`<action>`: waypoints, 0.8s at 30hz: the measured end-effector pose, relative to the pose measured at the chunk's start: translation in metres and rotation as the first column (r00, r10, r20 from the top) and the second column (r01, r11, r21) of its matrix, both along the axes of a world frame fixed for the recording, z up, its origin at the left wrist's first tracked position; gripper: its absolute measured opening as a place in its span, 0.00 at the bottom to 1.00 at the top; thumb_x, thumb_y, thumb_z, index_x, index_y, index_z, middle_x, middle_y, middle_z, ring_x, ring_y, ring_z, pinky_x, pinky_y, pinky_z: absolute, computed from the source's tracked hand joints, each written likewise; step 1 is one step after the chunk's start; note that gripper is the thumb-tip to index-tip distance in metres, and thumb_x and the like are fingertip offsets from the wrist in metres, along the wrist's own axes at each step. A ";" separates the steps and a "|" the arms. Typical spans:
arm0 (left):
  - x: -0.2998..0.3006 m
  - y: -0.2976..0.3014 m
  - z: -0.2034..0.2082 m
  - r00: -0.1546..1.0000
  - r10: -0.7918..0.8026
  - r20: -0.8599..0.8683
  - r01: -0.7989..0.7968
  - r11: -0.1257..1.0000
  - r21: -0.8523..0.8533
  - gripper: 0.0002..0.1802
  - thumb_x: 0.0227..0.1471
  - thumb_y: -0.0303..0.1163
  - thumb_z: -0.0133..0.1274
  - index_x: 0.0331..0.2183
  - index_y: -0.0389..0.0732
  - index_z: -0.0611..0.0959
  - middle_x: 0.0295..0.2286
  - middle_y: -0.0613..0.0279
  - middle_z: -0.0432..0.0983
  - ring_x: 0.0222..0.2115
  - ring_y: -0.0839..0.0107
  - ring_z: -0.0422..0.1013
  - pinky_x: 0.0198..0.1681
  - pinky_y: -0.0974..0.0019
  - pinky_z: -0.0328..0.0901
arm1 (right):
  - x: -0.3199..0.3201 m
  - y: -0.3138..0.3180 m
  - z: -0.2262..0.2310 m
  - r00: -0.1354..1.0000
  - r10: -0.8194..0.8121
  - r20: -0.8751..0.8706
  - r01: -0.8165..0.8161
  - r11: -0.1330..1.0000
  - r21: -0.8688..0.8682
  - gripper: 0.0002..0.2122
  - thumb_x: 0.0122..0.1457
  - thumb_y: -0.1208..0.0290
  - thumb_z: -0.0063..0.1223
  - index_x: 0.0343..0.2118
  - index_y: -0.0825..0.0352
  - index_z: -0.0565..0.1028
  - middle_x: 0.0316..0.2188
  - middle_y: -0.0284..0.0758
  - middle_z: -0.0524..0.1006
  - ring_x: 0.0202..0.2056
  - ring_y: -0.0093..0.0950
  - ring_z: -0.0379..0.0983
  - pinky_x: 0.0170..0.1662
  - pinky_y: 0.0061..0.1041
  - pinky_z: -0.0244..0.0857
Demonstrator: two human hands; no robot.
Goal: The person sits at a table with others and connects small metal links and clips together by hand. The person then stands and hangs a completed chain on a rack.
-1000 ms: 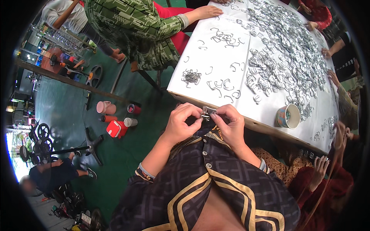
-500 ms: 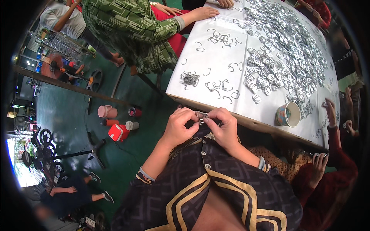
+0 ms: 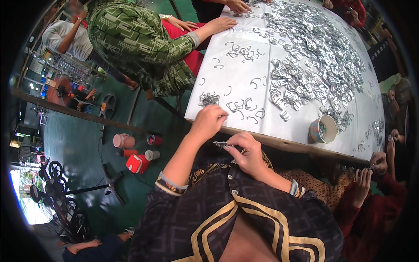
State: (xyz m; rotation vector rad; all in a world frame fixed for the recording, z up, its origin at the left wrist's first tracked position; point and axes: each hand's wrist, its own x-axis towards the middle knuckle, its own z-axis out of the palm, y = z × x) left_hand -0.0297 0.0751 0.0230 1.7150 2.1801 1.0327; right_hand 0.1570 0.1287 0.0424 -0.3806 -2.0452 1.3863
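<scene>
My right hand [image 3: 248, 150] is closed in a pinch in front of the table's near edge. Between its thumb and fingers is a small silver metal buckle [image 3: 221, 144], seen edge-on. My left hand [image 3: 208, 123] has its fingers curled together over the table's near-left edge, and anything in them is hidden. Just beyond that hand is a tight cluster of dark wire hooks [image 3: 209, 98]. Loose C-shaped wire hooks [image 3: 248, 103] are scattered to its right. A large heap of silver metal buckles [image 3: 312, 65] covers the middle and far right of the white-covered table [image 3: 244, 83].
A paper cup [image 3: 322, 129] with small coloured pieces stands near the front edge. A co-worker in a green patterned shirt [image 3: 135, 43] sits at the left, one hand on the table. Another person's red sleeves [image 3: 366, 201] are close at my right. Cups and a red jug [image 3: 137, 163] are on the floor.
My hands were together at the metal piece. The left has let go and moved up and left toward the wire cluster, while the right keeps the buckle. The view has shifted slightly.
</scene>
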 end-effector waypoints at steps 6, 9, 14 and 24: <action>0.012 0.068 -0.027 0.960 -0.112 -0.255 0.136 0.987 0.081 0.05 0.42 0.25 0.59 0.27 0.40 0.83 0.28 0.60 0.74 0.33 0.61 0.70 0.37 0.60 0.68 | 0.005 0.002 -0.002 1.000 -0.001 -0.023 0.002 1.000 0.027 0.07 0.45 0.81 0.63 0.28 0.68 0.79 0.28 0.36 0.77 0.32 0.34 0.72 0.36 0.29 0.66; 0.009 0.081 -0.030 0.937 -0.164 -0.308 0.179 0.984 0.020 0.03 0.41 0.25 0.59 0.25 0.40 0.82 0.29 0.61 0.73 0.34 0.63 0.70 0.37 0.61 0.68 | 0.007 0.003 -0.001 1.000 0.000 -0.019 0.000 1.000 0.008 0.07 0.45 0.81 0.63 0.29 0.68 0.78 0.28 0.36 0.77 0.33 0.34 0.72 0.37 0.29 0.66; 0.003 0.085 -0.028 0.954 -0.169 -0.248 0.193 0.978 0.074 0.03 0.45 0.26 0.58 0.26 0.39 0.80 0.28 0.61 0.73 0.33 0.64 0.70 0.33 0.64 0.66 | 0.005 0.004 0.002 1.000 0.002 -0.023 -0.002 1.000 0.004 0.07 0.45 0.81 0.62 0.28 0.68 0.78 0.28 0.36 0.77 0.33 0.34 0.73 0.37 0.29 0.67; -0.003 -0.002 0.038 0.396 0.018 0.918 -0.080 0.997 0.015 0.06 0.58 0.29 0.53 0.33 0.36 0.77 0.24 0.62 0.76 0.21 0.78 0.69 0.25 0.76 0.64 | 0.001 0.001 -0.001 0.997 -0.080 -0.009 0.080 0.996 -0.038 0.05 0.46 0.80 0.63 0.27 0.68 0.78 0.26 0.35 0.78 0.30 0.33 0.73 0.38 0.29 0.63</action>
